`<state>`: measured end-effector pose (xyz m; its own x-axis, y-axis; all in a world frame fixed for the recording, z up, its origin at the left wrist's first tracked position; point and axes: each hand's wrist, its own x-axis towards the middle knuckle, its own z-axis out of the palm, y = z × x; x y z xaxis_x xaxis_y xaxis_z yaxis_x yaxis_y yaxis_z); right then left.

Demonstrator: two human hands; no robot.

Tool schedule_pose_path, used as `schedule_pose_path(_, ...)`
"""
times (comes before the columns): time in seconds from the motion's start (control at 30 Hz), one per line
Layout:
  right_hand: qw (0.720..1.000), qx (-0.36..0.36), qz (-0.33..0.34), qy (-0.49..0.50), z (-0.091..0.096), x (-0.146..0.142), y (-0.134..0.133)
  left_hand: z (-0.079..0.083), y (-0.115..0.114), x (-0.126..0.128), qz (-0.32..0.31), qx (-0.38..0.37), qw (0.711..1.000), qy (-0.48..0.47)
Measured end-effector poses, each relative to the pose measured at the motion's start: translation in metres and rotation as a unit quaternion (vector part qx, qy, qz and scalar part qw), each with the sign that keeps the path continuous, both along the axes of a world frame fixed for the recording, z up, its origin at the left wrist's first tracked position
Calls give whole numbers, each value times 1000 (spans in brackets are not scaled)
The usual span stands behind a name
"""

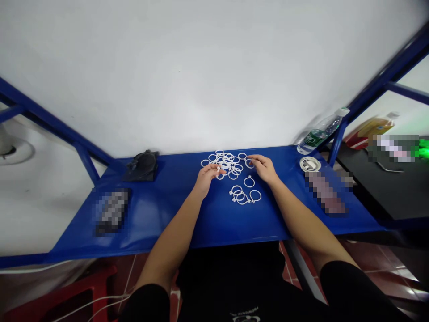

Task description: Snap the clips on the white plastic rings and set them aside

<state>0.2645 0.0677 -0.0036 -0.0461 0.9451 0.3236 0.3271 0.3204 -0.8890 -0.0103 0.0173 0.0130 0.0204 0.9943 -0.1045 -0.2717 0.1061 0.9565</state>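
A loose heap of white plastic rings (229, 159) with small clip-like tabs lies on the blue table near the wall. My left hand (206, 177) is at the heap's near left side, thumb and fingers pinched on one white ring (220, 177). On the other side, my right hand (264, 168) has its thumb and index finger closed at another white ring (250, 164) beside the heap. Closer to me lie a single ring (249, 181), a small overlapping group of rings (238, 195) and one more ring (255, 196).
A crumpled black plastic bag (143, 165) lies at the left of the blue table (161, 219). A water bottle (320, 134) leans at the back right, with a white coil (309, 164) before it. Blurred items lie at both sides. Blue frame bars (337, 138) flank the table.
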Motion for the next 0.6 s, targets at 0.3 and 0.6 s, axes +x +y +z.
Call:
schedule_pose_path(0.3,998,46,38,-33,1,1,-1,-5,3,-1,22,22,999,13)
schedule_pose_path(0.6,992,61,80,-72,7,-2,-7,-8,6,-2,56,41,997,44)
